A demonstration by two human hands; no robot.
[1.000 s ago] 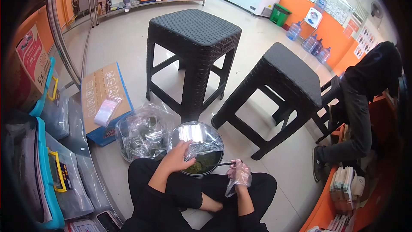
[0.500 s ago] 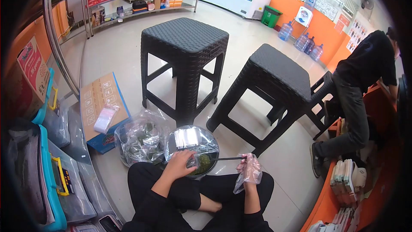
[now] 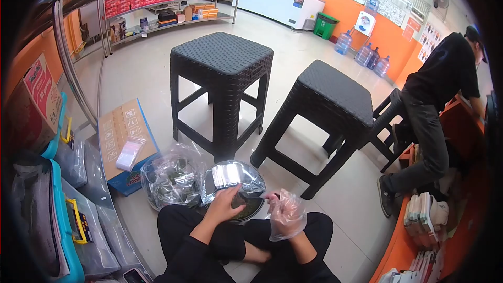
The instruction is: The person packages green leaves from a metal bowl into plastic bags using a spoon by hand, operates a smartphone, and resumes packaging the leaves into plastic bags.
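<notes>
A round dark bowl (image 3: 255, 213) sits on the floor before my crossed legs, with green crumbly stuff (image 3: 242, 203) in it. Shiny, see-through plastic (image 3: 230, 174) covers its far side. My left hand (image 3: 224, 204), bare, is over the bowl's left part, thumb and fingers at the edge of a clear plastic bag, which is hard to make out. My right hand (image 3: 287, 216), in a clear plastic glove, is closed around the handle of a dark utensil (image 3: 255, 195) that points left over the bowl; its tip is unclear. A large clear bag (image 3: 175, 178) of filled packets stands left of the bowl.
Two black stools (image 3: 222, 55) stand ahead. A cardboard box (image 3: 123, 131) with a pack of small plastic bags (image 3: 130, 153) is on the left, near lidded storage bins (image 3: 86, 230). Another person (image 3: 432, 105) leans over an orange shelf (image 3: 401, 241) on the right.
My right hand has moved left toward the bowl and turned, bringing the utensil with it, so less of the handle shows. My left hand has shifted slightly. The view has tilted a little.
</notes>
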